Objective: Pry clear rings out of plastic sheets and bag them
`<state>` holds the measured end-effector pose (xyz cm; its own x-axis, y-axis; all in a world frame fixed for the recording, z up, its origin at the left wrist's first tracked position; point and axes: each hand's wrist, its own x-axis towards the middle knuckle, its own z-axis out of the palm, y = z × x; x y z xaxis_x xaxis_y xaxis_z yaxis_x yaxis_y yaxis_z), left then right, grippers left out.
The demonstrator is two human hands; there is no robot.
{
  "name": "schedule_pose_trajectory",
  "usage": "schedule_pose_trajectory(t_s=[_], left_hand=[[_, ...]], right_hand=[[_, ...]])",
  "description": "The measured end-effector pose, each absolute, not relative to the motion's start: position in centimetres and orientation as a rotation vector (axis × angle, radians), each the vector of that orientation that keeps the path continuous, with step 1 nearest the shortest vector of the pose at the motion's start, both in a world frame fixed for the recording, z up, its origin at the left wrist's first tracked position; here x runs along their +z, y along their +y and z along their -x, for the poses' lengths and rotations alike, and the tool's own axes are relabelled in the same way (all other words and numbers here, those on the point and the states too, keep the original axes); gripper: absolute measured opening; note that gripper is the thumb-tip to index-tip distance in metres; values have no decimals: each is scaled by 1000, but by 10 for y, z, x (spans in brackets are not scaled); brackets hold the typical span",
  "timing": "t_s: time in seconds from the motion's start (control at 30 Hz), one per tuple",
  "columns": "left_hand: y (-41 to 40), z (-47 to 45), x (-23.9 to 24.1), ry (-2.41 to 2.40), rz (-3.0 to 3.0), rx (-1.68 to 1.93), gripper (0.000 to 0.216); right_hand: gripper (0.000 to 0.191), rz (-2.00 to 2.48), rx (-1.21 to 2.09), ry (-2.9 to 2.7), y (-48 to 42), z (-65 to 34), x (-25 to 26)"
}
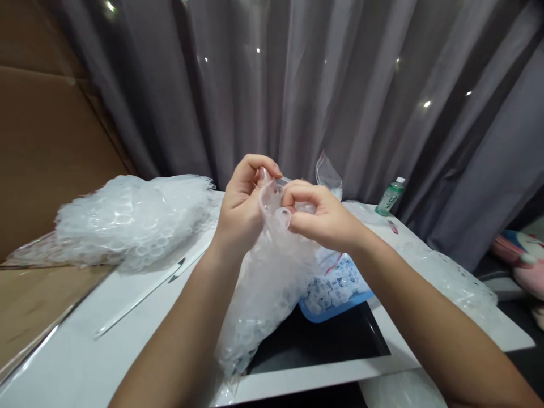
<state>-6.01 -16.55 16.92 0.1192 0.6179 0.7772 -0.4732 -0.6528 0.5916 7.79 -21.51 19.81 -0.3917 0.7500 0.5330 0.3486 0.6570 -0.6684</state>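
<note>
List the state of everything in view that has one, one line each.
Clear plastic bundle: held up, hanging down
Left hand: closed on the bundle's top
Right hand: fingers curled at the bundle's top, exact grip unclear
Blue tray: holding many small pieces
Plastic pile: heaped at left
Green bottle: capped, standing
Gray curtain: drawn across

Lettering on a green bottle, too small and blurred to read.
The bottle [390, 196] stands at the right by the far edge of the worktop [76, 357], and its label [387, 200] carries pale characters that I can't make out from here. Nearer the left edge, dark pointed marks [176, 271] show beside a thin white strip [134, 305]; whether they are printed signs, I can't tell.
</note>
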Motion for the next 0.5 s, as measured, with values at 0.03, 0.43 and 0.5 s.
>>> schedule_pose_trajectory(t_s=[0.03, 0.43, 0.5], left_hand=[[-165, 62, 170, 142, -1556, 1670, 10], [-154, 96, 183, 111, -1243, 1878, 9], [-155, 104, 185, 112, -1272, 1878, 9]], right_hand=[[14, 865, 612, -2026, -214, -74, 198], [30, 994, 873, -2256, -184, -62, 226], [37, 942, 854, -2241, -185, -60, 228]])
